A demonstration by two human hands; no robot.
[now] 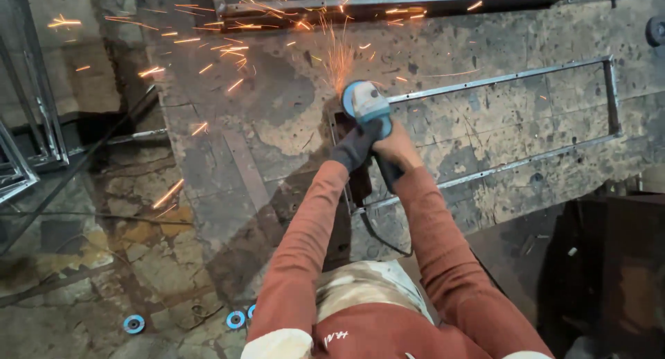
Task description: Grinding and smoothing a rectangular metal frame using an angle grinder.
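Note:
A blue angle grinder (pixel 367 104) presses on the left corner of a rectangular metal frame (pixel 540 75) lying on a worn metal worktable (pixel 277 116). Orange sparks (pixel 228 47) spray up and to the left from the disc. My left hand (pixel 355 147), in a dark glove, grips the grinder's body from the left. My right hand (pixel 395 147), bare, holds it from the right. Both arms wear rust-red sleeves. The grinder's black cord (pixel 381 238) hangs down toward me.
A second metal bar frame (pixel 388 2) lies at the table's far edge. Steel frames (pixel 28 137) lean at the left. Blue grinding discs (pixel 134 324) lie on the stained floor near my feet. A dark box (pixel 623 262) stands at the right.

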